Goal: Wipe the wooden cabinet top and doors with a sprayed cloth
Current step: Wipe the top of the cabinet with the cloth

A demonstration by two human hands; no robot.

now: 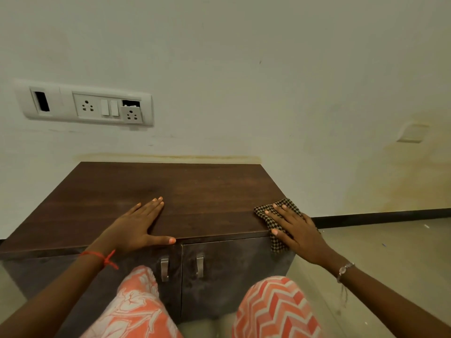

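Busy on the cabinet top [195, 191] at present, by the look of things, at its front right corner. Cannot say how much of that top already wiped: dark wood, a faint paler sheen near its middle, no clear wet trail. Probably early to midway in the job. Below the top's front edge, both doors [231, 264] shut, dull and mottled, apparently not yet wiped, with two metal handles [164, 267] just either side of the centre seam. Left to do, judging from this: whatever remains of the top, then both doors. On the top's front right corner, a dark checked cloth [278, 243], folded, drooping over the front edge onto the upper corner of the right-side door. Impossible to tell whether damp; no spray bottle in view anywhere around the cabinet. Flat upon it, the right hand [297, 230], fingers straight and slightly spread, thumb out along the front edge, pressing rather than gripping. Likewise flat and unclenched, the left hand [136, 225], palm down on bare wood left of the top's centre, fingers together and pointing toward the back edge, thumb lying along the front edge, holding nothing, most likely bracing.
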